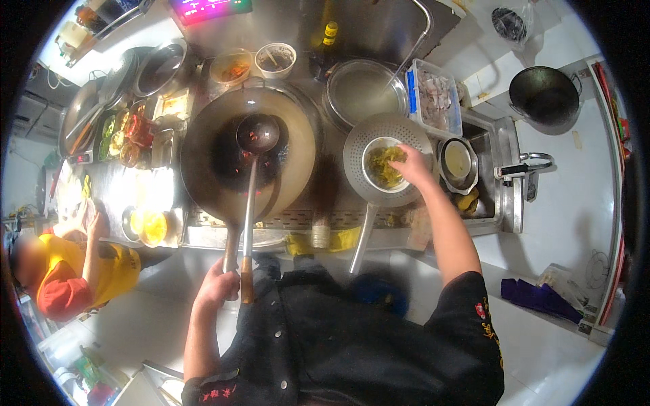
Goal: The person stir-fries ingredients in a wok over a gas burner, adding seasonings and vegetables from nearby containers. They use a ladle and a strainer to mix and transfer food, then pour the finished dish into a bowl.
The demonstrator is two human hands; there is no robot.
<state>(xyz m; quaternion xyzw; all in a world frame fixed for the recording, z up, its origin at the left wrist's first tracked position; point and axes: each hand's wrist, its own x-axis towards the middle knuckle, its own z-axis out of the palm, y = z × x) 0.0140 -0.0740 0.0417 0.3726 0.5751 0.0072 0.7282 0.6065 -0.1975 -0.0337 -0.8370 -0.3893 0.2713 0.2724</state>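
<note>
My left hand is closed around the handle of a large wok. In the wok lies dark liquid with a few red bits. A ladle rests in it, its long handle leaning over the near rim and its wooden end beside my left hand. My right hand reaches into a white bowl of yellow-green chopped vegetables. Its fingers touch the vegetables; whether they grip any is hidden. The bowl sits in a perforated metal strainer whose handle points toward me.
Behind the strainer stands a metal basin of cloudy liquid, beside a plastic tub of pale sliced food. A sink with a faucet is at the right. A bamboo wok brush lies between wok and strainer. Another person works at the left.
</note>
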